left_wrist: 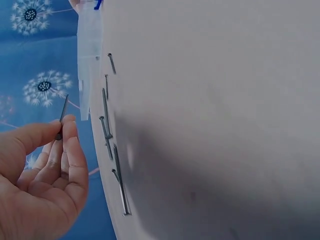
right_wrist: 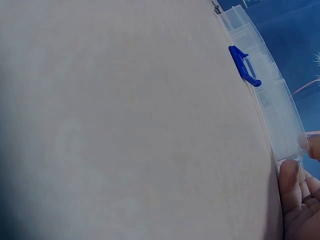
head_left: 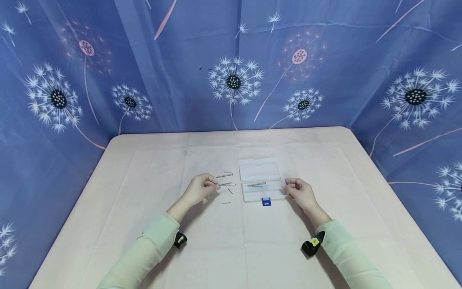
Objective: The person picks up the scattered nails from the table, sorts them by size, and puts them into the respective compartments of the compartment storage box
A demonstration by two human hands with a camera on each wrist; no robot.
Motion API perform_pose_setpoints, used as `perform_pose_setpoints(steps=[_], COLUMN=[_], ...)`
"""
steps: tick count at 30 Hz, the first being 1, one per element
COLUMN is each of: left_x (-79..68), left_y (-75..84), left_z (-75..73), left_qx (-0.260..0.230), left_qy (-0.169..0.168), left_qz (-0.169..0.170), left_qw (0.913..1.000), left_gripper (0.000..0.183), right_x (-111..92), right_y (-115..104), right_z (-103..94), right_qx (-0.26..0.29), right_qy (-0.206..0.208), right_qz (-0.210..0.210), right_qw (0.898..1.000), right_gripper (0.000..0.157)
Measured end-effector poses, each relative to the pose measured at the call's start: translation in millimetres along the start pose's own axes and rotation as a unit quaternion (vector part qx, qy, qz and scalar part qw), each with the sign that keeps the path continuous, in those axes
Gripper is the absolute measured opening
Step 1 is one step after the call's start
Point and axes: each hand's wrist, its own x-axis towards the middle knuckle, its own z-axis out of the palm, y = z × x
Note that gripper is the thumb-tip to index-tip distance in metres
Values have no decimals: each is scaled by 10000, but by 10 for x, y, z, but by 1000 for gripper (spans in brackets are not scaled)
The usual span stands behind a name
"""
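My left hand point(head_left: 200, 189) pinches a nail point(left_wrist: 64, 109) between thumb and fingertips, left of a clear plastic box point(head_left: 253, 196). The nail points upward in the left wrist view. The box lies with its lid point(head_left: 259, 169) folded back and its blue latch point(head_left: 266, 202) hanging at the front. Several long nails point(head_left: 257, 184) lie in its rear compartment. At the box's right end, my right hand point(head_left: 301, 196) grips the wall, the thumb point(right_wrist: 289, 174) on the near side; some fingers are partly hidden.
Several loose nails of different lengths, among them a long nail point(left_wrist: 121, 182) and a short nail point(head_left: 226, 202), lie on the cloth-covered table point(head_left: 223, 249) between my left hand and the box. A blue dandelion-print curtain point(head_left: 173, 80) stands behind the table and along both sides.
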Motion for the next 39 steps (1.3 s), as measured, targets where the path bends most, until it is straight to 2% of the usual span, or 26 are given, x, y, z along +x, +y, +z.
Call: perform_pose_setpoints(steps=[11,18,24,31,39], left_x=[170,315,404,491,540], left_y=[169,242,337,434,464], left_z=[190,313,426,551,677], left_qx=[-9,-32,134,56,205], left_qy=[-105,-328,-444,-662,-752], left_qz=[39,46,35,-56,-134], left_qw=[9999,9994,9989,9978,9969], left_gripper=[14,18,17,14,12], right_x=[27,37,27,21,12], right_y=[29,31,9,5,28], right_z=[-23,-29,-31,-38,-21], right_qx=[-24,-71,-15,-41,119], right_qy=[-45,-29,-10,24,17], right_qz=[45,30,7,18,54], right_qw=[10000,10000,10000,10000,9999], right_gripper=[37,36,37,36,36])
